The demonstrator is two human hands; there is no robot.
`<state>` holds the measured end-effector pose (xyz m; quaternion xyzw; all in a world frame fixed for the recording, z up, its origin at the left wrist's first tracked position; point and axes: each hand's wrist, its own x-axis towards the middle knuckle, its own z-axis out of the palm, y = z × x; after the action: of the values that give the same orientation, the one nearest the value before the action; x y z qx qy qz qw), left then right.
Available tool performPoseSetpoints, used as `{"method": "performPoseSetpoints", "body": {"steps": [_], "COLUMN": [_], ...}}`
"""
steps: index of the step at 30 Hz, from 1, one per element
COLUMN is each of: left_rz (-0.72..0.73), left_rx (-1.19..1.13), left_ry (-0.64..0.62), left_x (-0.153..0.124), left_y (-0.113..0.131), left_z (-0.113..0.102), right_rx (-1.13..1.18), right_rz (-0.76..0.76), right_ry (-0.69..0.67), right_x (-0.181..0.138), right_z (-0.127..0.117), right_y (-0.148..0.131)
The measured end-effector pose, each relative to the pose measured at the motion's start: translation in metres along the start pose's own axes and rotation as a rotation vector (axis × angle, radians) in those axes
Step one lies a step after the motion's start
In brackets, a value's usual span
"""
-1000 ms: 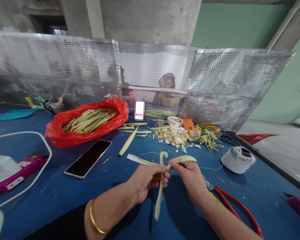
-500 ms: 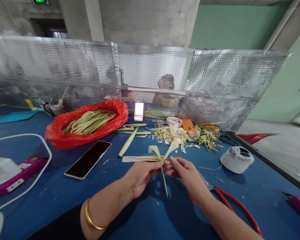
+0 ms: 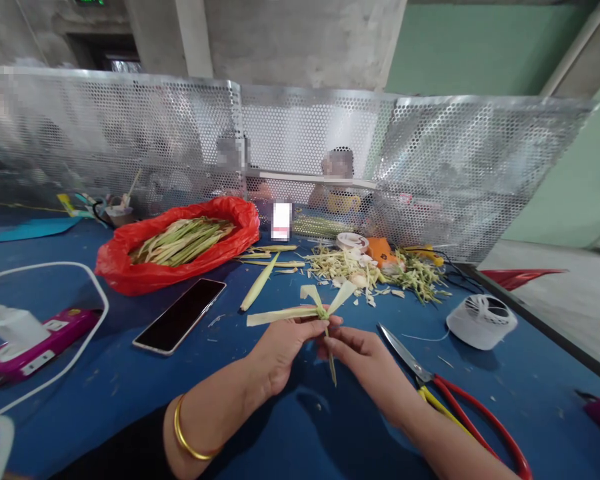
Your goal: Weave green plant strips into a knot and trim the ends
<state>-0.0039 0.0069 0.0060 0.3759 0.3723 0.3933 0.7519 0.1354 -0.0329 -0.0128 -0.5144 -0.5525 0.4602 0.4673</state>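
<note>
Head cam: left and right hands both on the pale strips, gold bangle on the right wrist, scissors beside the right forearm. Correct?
One fix: the head view shows the gold bangle on the left wrist. The rest stands: left hand and right hand on the pale strips, scissors beside the right forearm.

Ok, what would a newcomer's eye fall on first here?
Probably the bright red bag of leaf strips, left of centre beyond the phone. Next, the pale knotted strips at front centre, pinched in the left hand, the right hand at their tail. The scissors might follow, to that hand's right.
</note>
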Motion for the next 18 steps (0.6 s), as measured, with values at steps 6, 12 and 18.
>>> {"method": "performPoseSetpoints", "body": {"steps": [6, 12, 18], "left_rz": [-0.02, -0.035, -0.033], "left_rx": [-0.056, -0.027, -0.004], "left_ry": [-0.024, -0.013, -0.058], "left_x": [0.001, 0.002, 0.0], "left_y": [-0.005, -0.005, 0.001], "left_z": [0.003, 0.002, 0.002], "right_rx": [-0.161, -0.325, -0.539], "right_rz": [-0.107, -0.153, -0.344], "right_ry": [0.019, -0.003, 0.264], "right_x": [0.0, -0.006, -0.011], "right_z": [-0.002, 0.0, -0.01], "right_y": [0.007, 0.002, -0.005]}}
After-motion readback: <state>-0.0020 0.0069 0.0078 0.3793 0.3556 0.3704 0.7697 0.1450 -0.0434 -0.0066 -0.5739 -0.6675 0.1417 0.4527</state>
